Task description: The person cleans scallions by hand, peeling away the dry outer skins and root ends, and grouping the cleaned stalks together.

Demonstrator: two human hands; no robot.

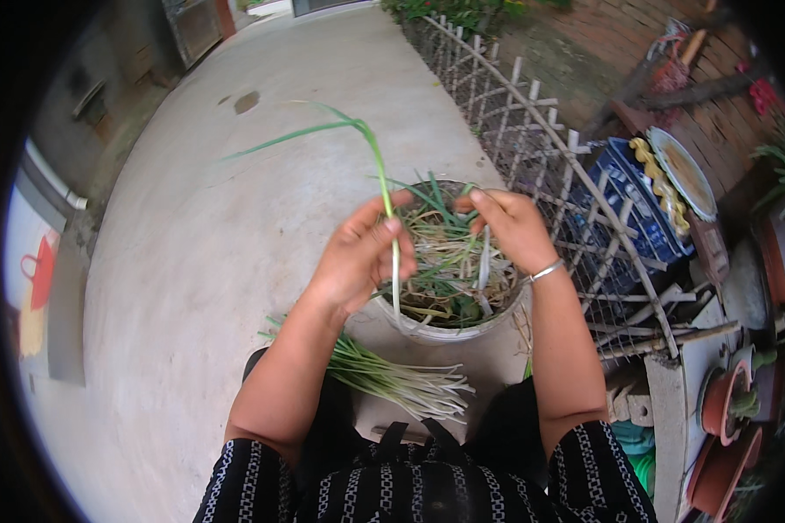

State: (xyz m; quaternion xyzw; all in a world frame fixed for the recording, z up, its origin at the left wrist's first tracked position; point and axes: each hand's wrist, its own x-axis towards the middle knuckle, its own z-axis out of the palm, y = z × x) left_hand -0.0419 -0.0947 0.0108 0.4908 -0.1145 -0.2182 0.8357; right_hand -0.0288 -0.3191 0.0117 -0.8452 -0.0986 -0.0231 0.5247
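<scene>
My left hand (366,248) pinches a scallion (384,179) between thumb and fingers. Its white stem hangs down over the bucket, and its green leaves rise and bend over to the left. My right hand (513,228) is closed at the fingertips over the bucket's right side, on what looks like a strip of scallion leaf (484,261), pale and hanging below the fingers. Beneath both hands stands a round pale bucket (449,335), filled with dry and green scallion scraps (440,253). Close to my lap lies a bunch of scallions (392,375), white ends toward the right.
A lattice fence of sticks (532,105) runs along the right. Behind it are a blue crate (624,200) and a round tray (682,173). Potted plants (726,401) stand at the lower right. Concrete ground (192,227) stretches left toward a wall (105,70).
</scene>
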